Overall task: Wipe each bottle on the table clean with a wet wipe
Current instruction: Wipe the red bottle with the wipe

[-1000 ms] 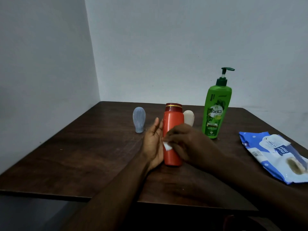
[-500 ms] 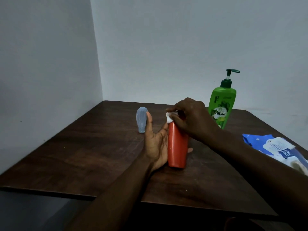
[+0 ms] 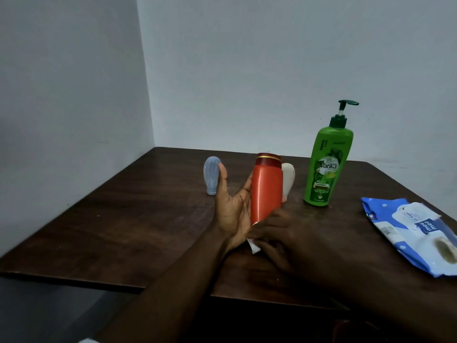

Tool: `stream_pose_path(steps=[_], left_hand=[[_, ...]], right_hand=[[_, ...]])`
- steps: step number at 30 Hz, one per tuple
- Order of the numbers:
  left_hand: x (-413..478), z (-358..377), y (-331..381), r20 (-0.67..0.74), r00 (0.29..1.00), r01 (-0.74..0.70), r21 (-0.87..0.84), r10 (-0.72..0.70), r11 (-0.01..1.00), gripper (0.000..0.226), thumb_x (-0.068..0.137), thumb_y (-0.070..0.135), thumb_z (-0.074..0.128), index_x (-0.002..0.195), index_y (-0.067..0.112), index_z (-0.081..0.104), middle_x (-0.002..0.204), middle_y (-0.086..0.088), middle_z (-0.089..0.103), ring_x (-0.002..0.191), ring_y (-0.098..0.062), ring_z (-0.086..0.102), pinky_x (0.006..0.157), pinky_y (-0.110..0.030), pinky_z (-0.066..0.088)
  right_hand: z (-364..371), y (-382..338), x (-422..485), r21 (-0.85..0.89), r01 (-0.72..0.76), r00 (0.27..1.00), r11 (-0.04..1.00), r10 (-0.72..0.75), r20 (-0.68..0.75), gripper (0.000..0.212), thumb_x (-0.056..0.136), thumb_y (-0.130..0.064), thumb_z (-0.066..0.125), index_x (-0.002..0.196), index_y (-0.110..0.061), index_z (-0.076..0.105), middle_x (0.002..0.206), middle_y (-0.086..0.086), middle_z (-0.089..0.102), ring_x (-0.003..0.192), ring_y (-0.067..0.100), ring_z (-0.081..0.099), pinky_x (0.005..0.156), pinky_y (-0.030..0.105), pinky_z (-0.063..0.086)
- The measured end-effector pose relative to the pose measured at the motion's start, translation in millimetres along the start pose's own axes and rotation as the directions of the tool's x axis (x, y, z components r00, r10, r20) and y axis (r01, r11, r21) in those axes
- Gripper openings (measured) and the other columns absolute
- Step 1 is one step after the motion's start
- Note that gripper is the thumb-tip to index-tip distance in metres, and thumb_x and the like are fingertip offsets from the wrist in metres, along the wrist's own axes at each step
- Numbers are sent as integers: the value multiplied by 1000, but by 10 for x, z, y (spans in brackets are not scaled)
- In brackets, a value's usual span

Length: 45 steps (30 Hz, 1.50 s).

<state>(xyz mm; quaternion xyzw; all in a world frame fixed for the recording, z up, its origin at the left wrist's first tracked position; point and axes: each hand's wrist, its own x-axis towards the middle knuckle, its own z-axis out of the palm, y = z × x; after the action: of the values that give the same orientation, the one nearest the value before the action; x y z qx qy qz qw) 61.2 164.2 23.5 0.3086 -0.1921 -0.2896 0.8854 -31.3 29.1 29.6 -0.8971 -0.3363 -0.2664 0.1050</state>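
Observation:
An orange-red bottle with a dark red cap stands upright in the middle of the dark wooden table. My left hand holds it from the left, palm against its side, thumb up. At the bottle's base my right hand pinches a small white wet wipe. A green pump bottle stands to the right. Behind are a small blue-grey bottle upside down on its cap and a white bottle, partly hidden by the red one.
A blue and white wet-wipe pack lies at the table's right edge. Pale walls meet in a corner behind the table. The table's front edge runs just under my forearms.
My right hand has slid the wipe from the red bottle's cap down to its base. My left hand stayed against the bottle's side.

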Motion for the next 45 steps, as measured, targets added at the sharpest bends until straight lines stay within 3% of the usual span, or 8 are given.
stream_pose_path(steps=[6,10,18,22,26,33,36,45], left_hand=[[22,-27,-12,-2,1000,13,-28,-13,1000,101,75,89,35,150,21,41,146,-22,50,137,-37,46,115,-53,34],[64,-55,-42,46,999,24,-36,-22,999,102,81,86,35,154,14,34,157,-22,34,147,-35,30,123,-55,15],[67,-90,-44,84,996,31,-15,-29,999,96,77,89,29,147,25,47,151,-18,46,137,-41,43,112,-66,25],[77,-79,-58,59,998,9,-22,-8,1000,98,82,86,32,150,17,41,157,-20,35,145,-38,31,118,-61,21],[49,-70,-19,46,999,31,-42,-29,999,97,80,86,37,150,19,41,152,-23,42,139,-34,42,118,-52,28],[46,-44,-30,50,999,6,19,-7,1000,94,79,84,40,150,22,41,140,-19,51,109,-33,63,92,-50,48],[48,-41,-30,65,998,9,51,-12,999,89,81,77,46,149,20,42,137,-19,53,107,-33,63,89,-49,51],[52,-44,-20,14,1000,-15,125,13,992,76,88,67,49,142,13,52,137,-24,54,112,-34,60,112,-53,35]], right_hand=[[-123,109,152,4,-20,999,1000,20,30,20,87,-21,68,106,-21,74,105,-9,72,100,9,61,85,27,52],[-251,339,454,-25,-87,989,996,83,-126,21,83,-12,74,103,-15,76,99,1,74,94,13,61,81,25,48],[-389,547,817,-7,-187,938,982,177,-297,17,85,-12,71,100,-14,77,98,2,73,92,16,64,80,39,54],[-293,421,648,-37,-153,962,987,141,-235,18,85,-13,70,102,-15,75,101,1,71,97,18,63,82,38,53],[-130,180,303,-36,-89,992,995,85,-98,18,85,-17,68,103,-17,73,106,-2,69,101,17,63,83,40,54],[-42,-18,-177,32,97,994,995,-99,43,33,101,-40,47,107,-18,71,113,-2,67,99,11,65,88,22,52],[-43,75,-254,113,30,999,993,-31,13,25,97,-35,59,111,-17,70,118,-3,65,105,8,63,96,14,45],[-82,252,-259,168,-201,945,965,236,-225,22,81,-9,74,101,-18,74,104,-9,70,94,3,65,78,28,56]])
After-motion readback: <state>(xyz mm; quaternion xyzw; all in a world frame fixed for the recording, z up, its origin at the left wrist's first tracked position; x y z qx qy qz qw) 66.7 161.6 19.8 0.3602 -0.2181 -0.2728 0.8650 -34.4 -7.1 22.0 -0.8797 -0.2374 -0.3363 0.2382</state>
